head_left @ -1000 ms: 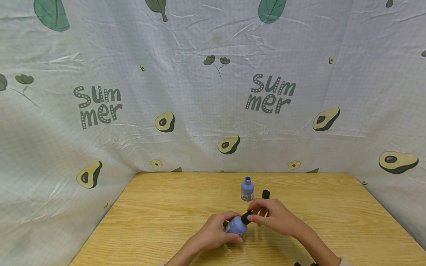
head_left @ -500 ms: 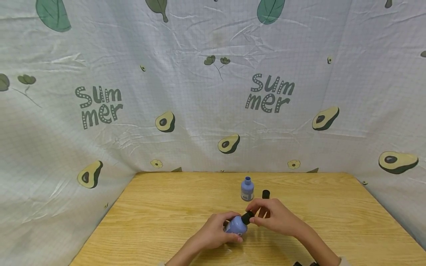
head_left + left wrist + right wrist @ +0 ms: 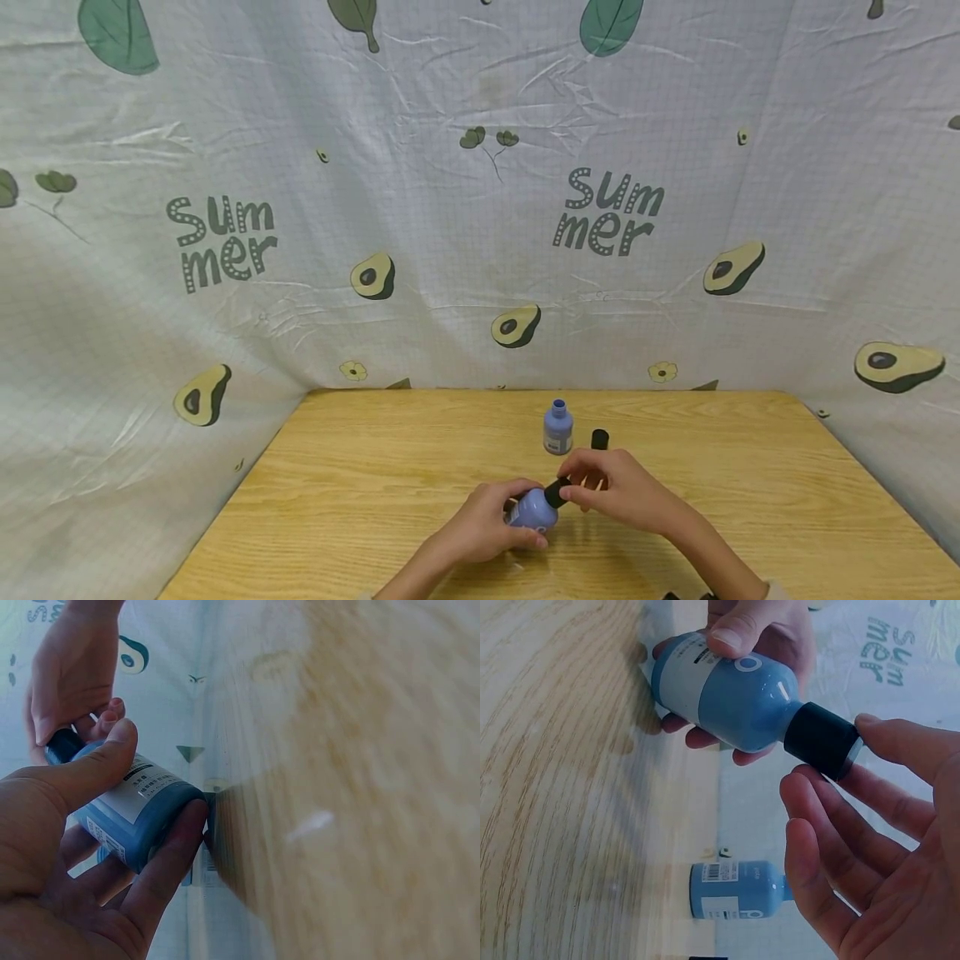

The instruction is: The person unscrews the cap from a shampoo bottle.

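My left hand point(image 3: 487, 523) grips a blue bottle point(image 3: 534, 510) with a white label, its body tilted so the neck points up to the right. A black cap point(image 3: 821, 741) sits on that bottle's neck. The thumb and fingertips of my right hand point(image 3: 618, 492) pinch this cap. In the left wrist view the left thumb lies along the bottle point(image 3: 142, 799) with fingers wrapped underneath. Behind the hands a second blue bottle point(image 3: 557, 429) stands upright, its neck uncapped. Just beyond the right hand is another black cap point(image 3: 599, 439), partly hidden by that hand.
The wooden table point(image 3: 390, 467) extends to both sides of the hands. A pale curtain point(image 3: 435, 208) printed with avocados rises at its back edge and sides. Small black objects point(image 3: 690, 596) show at the bottom edge near the right forearm.
The right fingertips shift slightly on the cap between frames. The bottle, the left hand and the standing bottle keep their places.
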